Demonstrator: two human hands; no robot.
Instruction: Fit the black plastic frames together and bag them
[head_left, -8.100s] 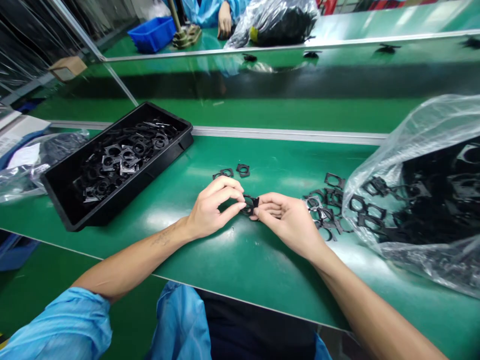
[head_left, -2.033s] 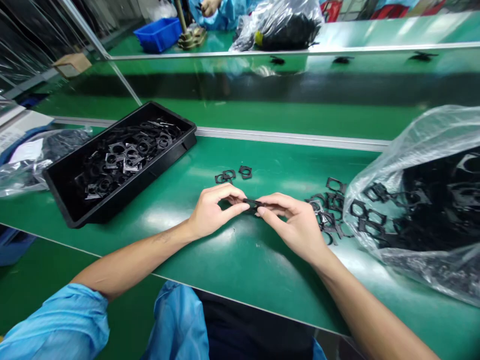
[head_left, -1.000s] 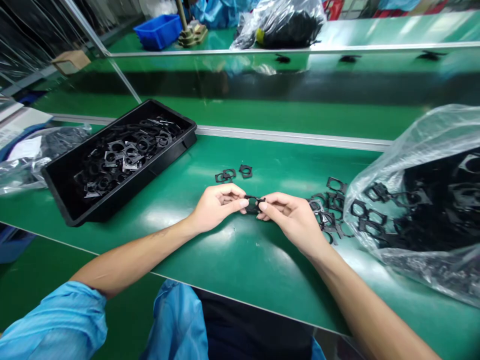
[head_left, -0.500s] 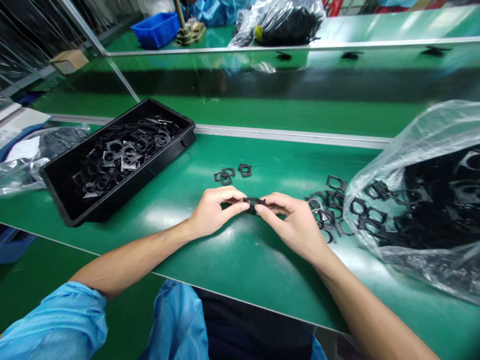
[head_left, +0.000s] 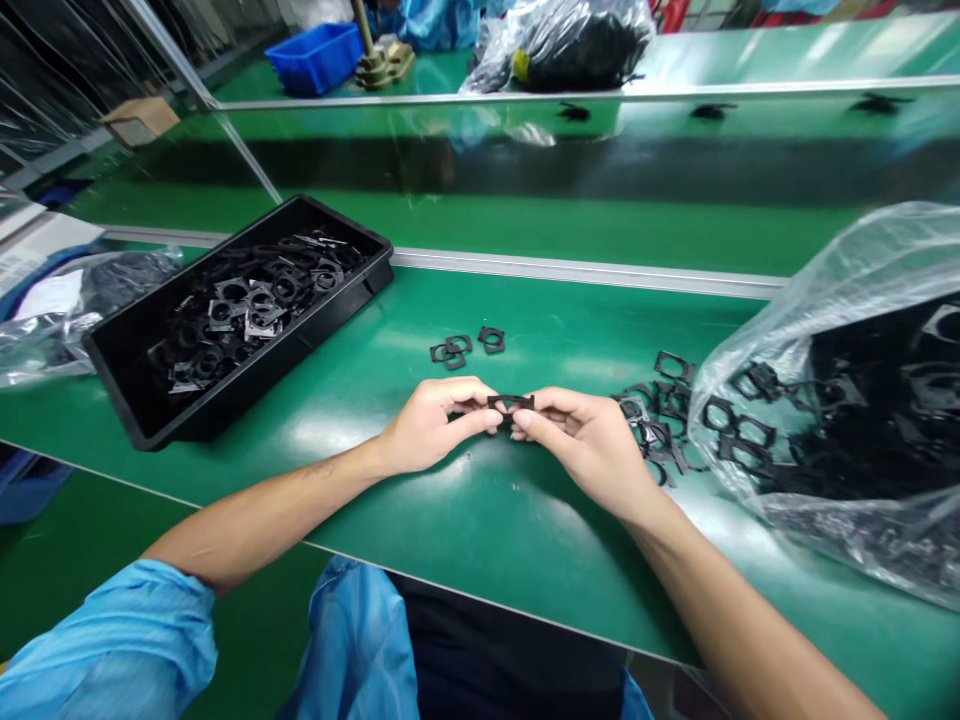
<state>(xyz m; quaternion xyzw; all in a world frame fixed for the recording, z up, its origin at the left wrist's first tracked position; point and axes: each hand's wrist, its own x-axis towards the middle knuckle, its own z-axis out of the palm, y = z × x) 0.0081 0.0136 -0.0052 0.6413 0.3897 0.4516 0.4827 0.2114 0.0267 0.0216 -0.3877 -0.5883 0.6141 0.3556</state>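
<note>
The left hand (head_left: pixel 435 428) and right hand (head_left: pixel 596 445) share one small black frame (head_left: pixel 511 402) — each grip pinches an end between thumb and fingers, just above the tabletop (head_left: pixel 450 555). It seems tilted nearly edge-on, though the fingers hide much of it. Beyond the hands lie four loose frames (head_left: pixel 492 341), three overlapping. A black tray (head_left: pixel 281 377) of similar parts sits to the left — a scattered pile (head_left: pixel 660 400) and an open plastic bag (head_left: pixel 832 265) to the right.

Looks like a factory workshop tbh: green workbench (head_left: pixel 450 530), black bin (head_left: pixel 300 340) heaped with small parts (head_left: pixel 259 305), bulging plastic bag (head_left: pixel 832 275), second bench (head_left: pixel 750 55) behind.
</note>
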